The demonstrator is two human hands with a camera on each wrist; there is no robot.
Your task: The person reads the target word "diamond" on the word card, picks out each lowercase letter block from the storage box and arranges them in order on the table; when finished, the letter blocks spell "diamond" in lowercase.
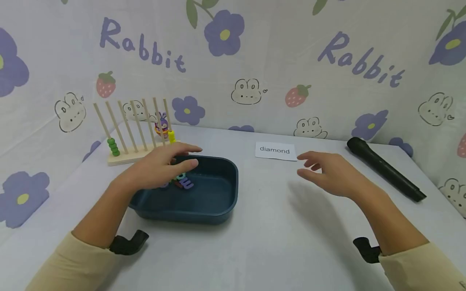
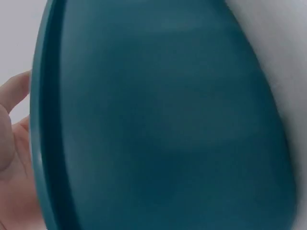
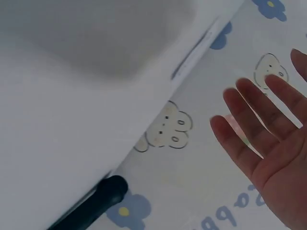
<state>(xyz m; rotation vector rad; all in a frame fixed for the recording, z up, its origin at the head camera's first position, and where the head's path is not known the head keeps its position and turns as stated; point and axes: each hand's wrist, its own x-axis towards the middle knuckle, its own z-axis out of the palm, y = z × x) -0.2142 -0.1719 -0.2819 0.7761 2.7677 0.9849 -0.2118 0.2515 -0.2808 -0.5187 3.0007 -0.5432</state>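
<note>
In the head view my left hand point(image 1: 160, 165) hovers over the left part of a dark blue tray point(image 1: 218, 218), fingers stretched toward the right and holding nothing. Several small coloured letters point(image 1: 186, 183) lie inside the tray, partly hidden below that hand. The tray's outer wall point(image 2: 168, 120) fills most of the left wrist view. My right hand point(image 1: 329, 173) is raised above the table, its fingertips beside a white card point(image 1: 275, 151) printed "diamond". In the right wrist view the fingers point(image 3: 240, 143) of this hand are spread and relaxed, with an empty palm.
A wooden counting rack point(image 1: 127, 157) with upright rods, green beads point(image 1: 113, 147) and yellow beads point(image 1: 171, 136) stands behind the tray at left. Behind it sits a small purple rabbit figure point(image 1: 162, 125). A black stick-like object point(image 1: 386, 169) lies at right. A printed cloth point(image 1: 269, 52) hangs behind the table.
</note>
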